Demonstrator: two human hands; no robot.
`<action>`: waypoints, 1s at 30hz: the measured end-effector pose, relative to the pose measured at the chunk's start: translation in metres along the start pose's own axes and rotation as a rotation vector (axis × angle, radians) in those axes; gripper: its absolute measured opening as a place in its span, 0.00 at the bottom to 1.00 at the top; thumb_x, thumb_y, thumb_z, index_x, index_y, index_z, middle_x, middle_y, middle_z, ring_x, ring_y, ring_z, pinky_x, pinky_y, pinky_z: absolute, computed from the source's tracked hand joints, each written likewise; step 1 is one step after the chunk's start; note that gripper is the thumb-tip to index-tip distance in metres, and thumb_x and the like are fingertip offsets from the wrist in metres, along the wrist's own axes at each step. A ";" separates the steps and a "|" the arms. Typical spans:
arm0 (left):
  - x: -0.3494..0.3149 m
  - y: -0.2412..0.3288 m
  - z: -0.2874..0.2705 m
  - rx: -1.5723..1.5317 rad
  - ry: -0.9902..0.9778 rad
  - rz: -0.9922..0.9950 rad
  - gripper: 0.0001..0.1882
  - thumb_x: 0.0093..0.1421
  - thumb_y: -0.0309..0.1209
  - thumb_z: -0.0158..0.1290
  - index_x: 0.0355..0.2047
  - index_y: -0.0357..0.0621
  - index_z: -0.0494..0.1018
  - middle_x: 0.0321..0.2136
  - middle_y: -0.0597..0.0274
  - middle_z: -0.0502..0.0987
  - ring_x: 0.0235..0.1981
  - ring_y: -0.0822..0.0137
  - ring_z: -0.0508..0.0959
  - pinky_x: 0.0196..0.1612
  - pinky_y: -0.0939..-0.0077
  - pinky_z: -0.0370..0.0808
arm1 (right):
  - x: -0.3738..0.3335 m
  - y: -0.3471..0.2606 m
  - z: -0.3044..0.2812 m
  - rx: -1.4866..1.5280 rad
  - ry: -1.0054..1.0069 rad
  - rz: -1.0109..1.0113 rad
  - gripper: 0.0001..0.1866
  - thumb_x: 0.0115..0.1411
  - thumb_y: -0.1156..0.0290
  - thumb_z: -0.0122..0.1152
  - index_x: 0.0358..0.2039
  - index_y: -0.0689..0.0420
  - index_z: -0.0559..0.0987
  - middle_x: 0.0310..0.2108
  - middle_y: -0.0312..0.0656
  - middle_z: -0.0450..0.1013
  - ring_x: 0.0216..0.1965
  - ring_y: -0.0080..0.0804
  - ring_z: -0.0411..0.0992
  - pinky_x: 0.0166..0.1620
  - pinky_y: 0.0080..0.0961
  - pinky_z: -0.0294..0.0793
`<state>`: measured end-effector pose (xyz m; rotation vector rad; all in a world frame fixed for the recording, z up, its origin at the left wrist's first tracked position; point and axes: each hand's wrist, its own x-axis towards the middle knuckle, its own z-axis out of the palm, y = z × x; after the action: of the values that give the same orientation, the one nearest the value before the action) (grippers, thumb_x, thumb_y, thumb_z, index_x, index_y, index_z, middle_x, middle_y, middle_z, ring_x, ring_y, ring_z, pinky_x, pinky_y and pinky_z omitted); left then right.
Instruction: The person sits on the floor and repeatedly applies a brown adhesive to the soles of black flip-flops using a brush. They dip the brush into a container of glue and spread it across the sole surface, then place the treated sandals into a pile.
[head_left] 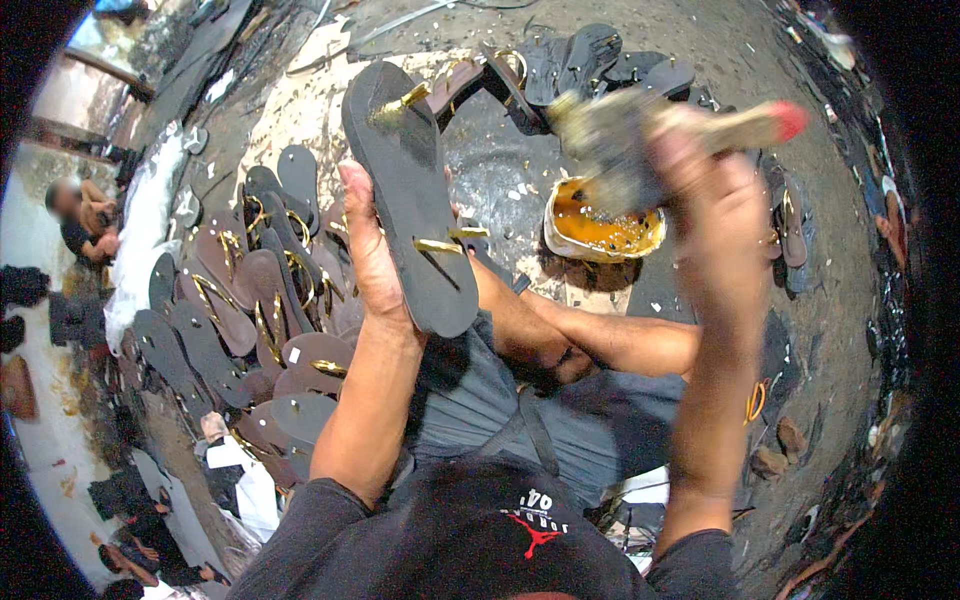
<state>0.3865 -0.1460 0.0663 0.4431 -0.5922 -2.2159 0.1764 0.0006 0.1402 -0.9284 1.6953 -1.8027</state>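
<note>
My left hand is wrapped around a dark grey flip-flop sole, held up and tilted, with its thumb along the left edge. Gold strap pieces stick out of the sole, and a wet yellowish smear shows around the upper one. In my right hand is a wide brush with a wooden, red-tipped handle; motion blurs both. Its bristles point left toward the sole but are apart from it. Below the brush stands a whitish tub of amber, glue-like liquid, partly covered by the bristles.
Many grey and brown flip-flops lie heaped on my left. Further dark sandals lie at the far side, and a few at the right. My crossed legs are close to the tub. Other people sit at the far left.
</note>
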 end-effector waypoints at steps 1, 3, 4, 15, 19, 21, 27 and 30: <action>0.006 -0.002 0.004 -0.024 -0.014 0.006 0.36 0.66 0.62 0.42 0.55 0.40 0.71 0.41 0.51 0.82 0.36 0.58 0.83 0.41 0.65 0.82 | -0.020 0.006 0.019 0.063 -0.070 0.075 0.17 0.66 0.63 0.63 0.49 0.61 0.77 0.41 0.35 0.76 0.43 0.22 0.73 0.49 0.23 0.73; 0.013 -0.011 0.029 -0.016 -0.022 0.018 0.33 0.67 0.60 0.44 0.53 0.42 0.72 0.41 0.53 0.81 0.37 0.59 0.82 0.44 0.64 0.81 | -0.049 0.028 0.054 0.223 -0.066 0.056 0.10 0.64 0.69 0.63 0.43 0.60 0.80 0.39 0.39 0.78 0.43 0.29 0.74 0.47 0.29 0.73; 0.008 -0.024 0.044 0.011 -0.005 0.026 0.32 0.67 0.60 0.45 0.50 0.43 0.73 0.40 0.55 0.81 0.36 0.61 0.82 0.43 0.66 0.81 | -0.045 0.043 0.062 0.119 -0.009 -0.126 0.10 0.63 0.70 0.64 0.43 0.59 0.80 0.39 0.41 0.78 0.42 0.34 0.75 0.47 0.31 0.74; 0.011 -0.026 0.054 -0.065 -0.005 -0.151 0.33 0.66 0.61 0.43 0.55 0.46 0.71 0.42 0.49 0.80 0.33 0.57 0.83 0.33 0.62 0.84 | -0.034 0.047 0.044 -0.273 -0.125 -0.775 0.11 0.59 0.68 0.66 0.43 0.47 0.80 0.37 0.42 0.77 0.37 0.42 0.74 0.41 0.38 0.73; 0.007 -0.038 0.073 -0.034 0.052 -0.167 0.32 0.68 0.59 0.41 0.54 0.45 0.71 0.41 0.53 0.80 0.35 0.58 0.83 0.38 0.62 0.83 | 0.013 0.049 0.041 -0.185 -0.108 -0.813 0.11 0.53 0.68 0.67 0.38 0.51 0.78 0.34 0.44 0.76 0.39 0.44 0.75 0.43 0.38 0.73; 0.015 -0.026 0.055 0.128 0.033 -0.167 0.32 0.69 0.59 0.41 0.54 0.44 0.71 0.43 0.53 0.79 0.35 0.58 0.82 0.38 0.63 0.83 | -0.029 0.048 0.049 -0.142 -0.140 -0.751 0.12 0.52 0.70 0.67 0.37 0.52 0.78 0.34 0.43 0.76 0.38 0.46 0.75 0.43 0.38 0.73; 0.003 -0.048 0.053 -0.069 -0.106 -0.288 0.30 0.71 0.55 0.39 0.57 0.44 0.70 0.52 0.57 0.77 0.43 0.59 0.80 0.51 0.58 0.76 | 0.031 0.038 0.031 -0.373 -0.028 -0.772 0.11 0.57 0.68 0.66 0.38 0.54 0.76 0.31 0.47 0.75 0.35 0.50 0.76 0.37 0.44 0.74; 0.024 -0.016 0.048 -0.037 -0.142 -0.261 0.31 0.68 0.58 0.43 0.53 0.44 0.72 0.40 0.55 0.80 0.37 0.58 0.82 0.42 0.60 0.81 | -0.035 0.044 0.056 -0.105 -0.021 -0.684 0.11 0.58 0.68 0.67 0.40 0.54 0.78 0.34 0.46 0.77 0.40 0.48 0.77 0.44 0.40 0.76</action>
<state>0.3383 -0.1418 0.0947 0.3624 -0.5943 -2.5193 0.2370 -0.0144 0.0918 -1.7221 1.5778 -2.1023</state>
